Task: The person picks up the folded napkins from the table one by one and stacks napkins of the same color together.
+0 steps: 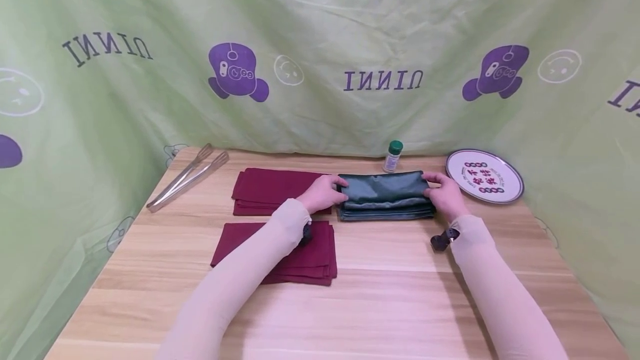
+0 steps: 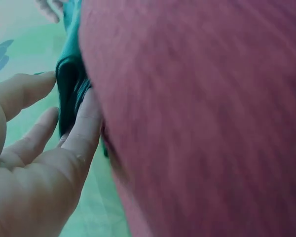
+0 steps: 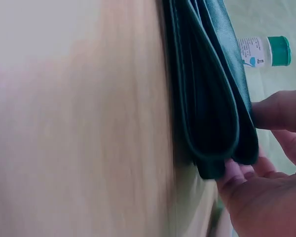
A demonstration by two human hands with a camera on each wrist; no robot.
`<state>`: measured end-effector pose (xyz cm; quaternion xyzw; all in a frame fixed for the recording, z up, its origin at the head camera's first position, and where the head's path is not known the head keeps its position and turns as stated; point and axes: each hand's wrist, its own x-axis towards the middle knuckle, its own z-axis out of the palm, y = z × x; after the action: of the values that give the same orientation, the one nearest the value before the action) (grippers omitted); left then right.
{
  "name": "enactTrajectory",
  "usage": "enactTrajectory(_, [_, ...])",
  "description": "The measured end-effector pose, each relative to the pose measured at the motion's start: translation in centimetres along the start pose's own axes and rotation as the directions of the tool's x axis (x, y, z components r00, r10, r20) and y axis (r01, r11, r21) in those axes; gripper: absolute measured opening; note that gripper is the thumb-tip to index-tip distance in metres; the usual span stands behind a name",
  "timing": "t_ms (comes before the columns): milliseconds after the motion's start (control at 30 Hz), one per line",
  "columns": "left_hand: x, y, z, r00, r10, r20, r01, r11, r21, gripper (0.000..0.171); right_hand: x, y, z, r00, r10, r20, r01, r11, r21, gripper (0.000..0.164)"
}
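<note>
A dark green folded cloth point(image 1: 387, 188) with a slight sheen lies in layers toward the back of the table. My left hand point(image 1: 321, 193) pinches its left end; in the left wrist view the thumb and fingers sit on either side of the green fold point(image 2: 69, 74). At the other end, my right hand point(image 1: 446, 196) grips the right corner. The right wrist view shows the thumb on top and fingertips under the looped layers point(image 3: 209, 108). A maroon folded cloth point(image 1: 280, 185) lies just left of the green one, and a second maroon cloth point(image 1: 305, 257) lies nearer, partly behind my left forearm.
Metal tongs point(image 1: 187, 179) lie at the table's back left. A small green-capped bottle point(image 1: 393, 157) stands behind the green cloth. A white plate with a dark rim and red lettering point(image 1: 500, 190) is at the back right. A green printed curtain point(image 1: 320, 115) surrounds the wooden table point(image 1: 380, 304).
</note>
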<state>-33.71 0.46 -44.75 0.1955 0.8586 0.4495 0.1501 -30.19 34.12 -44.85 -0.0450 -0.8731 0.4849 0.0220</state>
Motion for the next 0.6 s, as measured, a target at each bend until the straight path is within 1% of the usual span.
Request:
enactTrajectory(100, [-0.9, -0.6, -0.8, 1.0, 0.003, 0.006, -0.003, 0.997, -0.073, 0.04, -0.5, 0.1, -0.3, 0.999, -0.03, 0.018, 0.031, 0.996, -0.083, 0.044])
enactTrajectory(233, [-2.7, -1.1, -2.0, 0.999, 0.048, 0.025, -0.045, 0.993, -0.105, 0.039, -1.5, 0.2, -1.0, 0.997, -0.03, 0.078, 0.047, 0.972, -0.232, 0.045])
enactTrajectory(333, [-4.7, -1.3, -3.1, 0.996, 0.078, 0.045, -0.073, 0.992, -0.106, 0.037, -2.3, 0.0, -1.3, 0.991, 0.004, 0.134, 0.035, 0.957, -0.289, 0.048])
enactTrajectory(400, [-6.2, -1.5, -4.1, 0.995, 0.086, 0.044, -0.082, 0.994, -0.078, 0.035, -2.8, -0.2, -1.3, 0.989, 0.012, 0.146, 0.035, 0.949, -0.313, 0.05])
enactTrajectory(433, [-7.0, -1.7, -4.6, 0.996, 0.085, 0.041, -0.082, 0.994, -0.069, 0.035, -3.1, -0.4, -1.3, 0.99, 0.01, 0.143, 0.036, 0.947, -0.319, 0.05])
enactTrajectory(500, [-8.5, -2.0, -5.6, 0.996, 0.078, 0.038, -0.076, 0.995, -0.061, 0.034, -3.7, -0.9, -1.0, 0.994, -0.013, 0.11, 0.05, 0.937, -0.346, 0.048])
enactTrajectory(600, [-10.8, -2.6, -7.0, 0.996, 0.084, 0.036, -0.082, 0.995, -0.055, 0.033, -4.8, -2.0, -0.1, 0.996, -0.073, 0.045, 0.085, 0.904, -0.418, 0.047])
